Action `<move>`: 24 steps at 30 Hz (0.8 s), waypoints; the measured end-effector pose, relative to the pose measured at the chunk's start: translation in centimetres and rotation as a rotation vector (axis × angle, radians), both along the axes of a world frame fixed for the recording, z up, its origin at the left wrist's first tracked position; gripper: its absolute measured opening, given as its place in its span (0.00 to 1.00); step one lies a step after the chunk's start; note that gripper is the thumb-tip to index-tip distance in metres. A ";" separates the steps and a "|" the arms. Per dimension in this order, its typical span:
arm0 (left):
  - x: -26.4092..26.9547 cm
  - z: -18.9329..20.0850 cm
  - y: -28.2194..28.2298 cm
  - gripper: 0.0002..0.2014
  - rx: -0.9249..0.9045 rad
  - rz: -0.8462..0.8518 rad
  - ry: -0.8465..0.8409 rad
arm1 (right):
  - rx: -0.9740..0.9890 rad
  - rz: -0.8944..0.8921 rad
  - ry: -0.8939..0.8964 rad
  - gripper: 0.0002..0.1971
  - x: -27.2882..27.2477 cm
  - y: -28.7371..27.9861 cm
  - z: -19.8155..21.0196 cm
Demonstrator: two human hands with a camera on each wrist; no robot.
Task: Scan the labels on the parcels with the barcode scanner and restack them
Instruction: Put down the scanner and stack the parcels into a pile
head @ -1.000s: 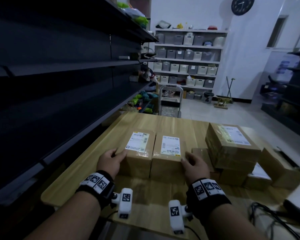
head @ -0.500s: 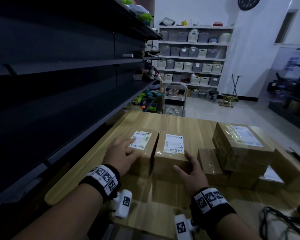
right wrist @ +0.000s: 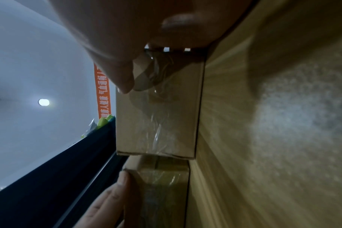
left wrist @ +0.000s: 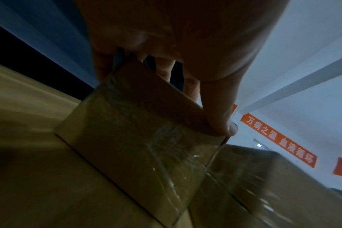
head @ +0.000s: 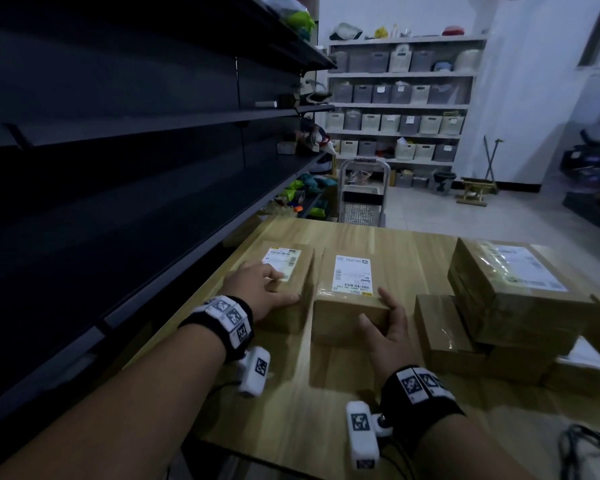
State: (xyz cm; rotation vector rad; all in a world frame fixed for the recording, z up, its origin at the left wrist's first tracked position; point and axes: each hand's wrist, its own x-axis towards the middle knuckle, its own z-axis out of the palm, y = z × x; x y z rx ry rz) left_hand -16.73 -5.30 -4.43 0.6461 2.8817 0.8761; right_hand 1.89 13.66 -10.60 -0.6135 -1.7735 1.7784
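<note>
Two small cardboard parcels lie side by side on the wooden table (head: 395, 244), white labels facing up. My left hand (head: 257, 289) rests on the left parcel (head: 297, 271), fingers flat on its top and touching the label, thumb (left wrist: 215, 108) stretched along the near top edge. My right hand (head: 388, 327) grips the near right corner of the right parcel (head: 352, 275), thumb (right wrist: 115, 61) on the near face (right wrist: 158, 120) and fingers on the right side. The right parcel sits a little nearer to me than the left parcel (right wrist: 162, 177). No scanner is in view.
A stack of larger taped parcels (head: 513, 292) stands at the right of the table, close to my right hand. Dark metal shelving (head: 118, 168) runs along the table's left edge. Black cables (head: 582, 445) lie at the near right. A step stool (head: 361, 195) stands beyond the table.
My left hand slid from the left parcel's side onto its top. My right hand moved down to the right parcel's near corner, and that parcel now sits slightly nearer than its neighbour.
</note>
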 end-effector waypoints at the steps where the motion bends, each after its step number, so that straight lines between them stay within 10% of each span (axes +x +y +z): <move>1: -0.9 0.3 -0.2 0.32 -0.031 0.005 -0.001 | -0.008 -0.002 0.009 0.29 0.0 0.1 -0.2; 24: -7.2 0.2 -1.9 0.32 -0.155 -0.030 0.035 | -0.018 0.066 0.058 0.28 -5.2 -0.5 -1.2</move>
